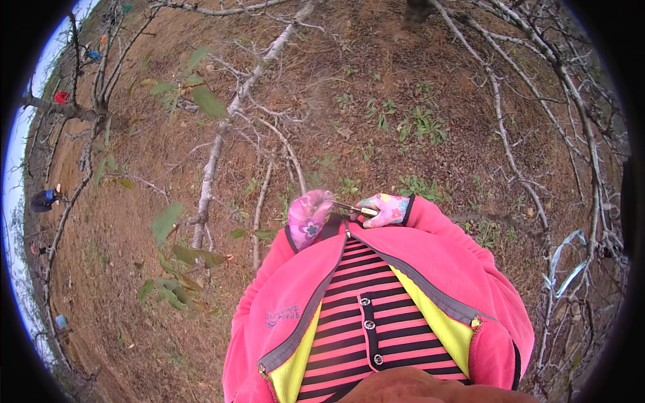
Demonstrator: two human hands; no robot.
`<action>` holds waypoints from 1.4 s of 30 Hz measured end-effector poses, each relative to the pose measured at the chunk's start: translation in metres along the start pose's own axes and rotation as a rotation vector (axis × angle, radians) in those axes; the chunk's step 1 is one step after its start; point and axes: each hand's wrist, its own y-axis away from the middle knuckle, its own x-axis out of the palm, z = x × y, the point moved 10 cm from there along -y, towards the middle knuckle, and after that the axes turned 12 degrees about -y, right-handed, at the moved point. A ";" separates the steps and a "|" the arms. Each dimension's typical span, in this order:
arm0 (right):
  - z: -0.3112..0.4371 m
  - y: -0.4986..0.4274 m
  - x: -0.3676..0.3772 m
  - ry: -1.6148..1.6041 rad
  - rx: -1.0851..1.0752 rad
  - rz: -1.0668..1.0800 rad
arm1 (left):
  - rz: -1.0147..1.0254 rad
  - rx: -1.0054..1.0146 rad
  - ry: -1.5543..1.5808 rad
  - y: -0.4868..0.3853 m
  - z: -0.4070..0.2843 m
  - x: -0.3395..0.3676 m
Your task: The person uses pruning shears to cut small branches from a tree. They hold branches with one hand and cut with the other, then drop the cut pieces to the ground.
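Close in front of the chest, my left hand (309, 217) and my right hand (386, 208) both wear pink floral gloves. A small hand tool (370, 212) with a slim metal part lies across the gap between them. My right fingers close around its pale, shiny end. The thin dark end reaches the curled fingers of my left hand, which seem to pinch it. Its exact kind is too small to tell. Just below the hands is the collar of an open pink fleece jacket (433, 262), worn over a striped top (347, 302).
A pale bare branch (215, 151) rises left of my hands, near green leaves (166, 224). More bare branches (496, 101) arch on the right, one bearing a light-blue strip (554, 274). Weeds (423, 126) grow on the brown ground. A person (44, 200) is far left.
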 end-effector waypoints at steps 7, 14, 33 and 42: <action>-0.003 0.000 -0.001 0.016 0.001 0.001 | 0.021 -0.040 0.185 0.000 -0.002 0.005; -0.010 0.004 -0.003 -0.002 0.005 -0.017 | -0.145 -0.015 0.266 0.000 0.010 -0.009; -0.002 -0.020 -0.023 0.190 0.154 -0.421 | 0.471 -0.452 0.515 -0.003 0.034 0.076; -0.020 -0.024 -0.018 0.148 0.235 -0.418 | 0.435 -0.496 0.269 -0.007 0.056 0.072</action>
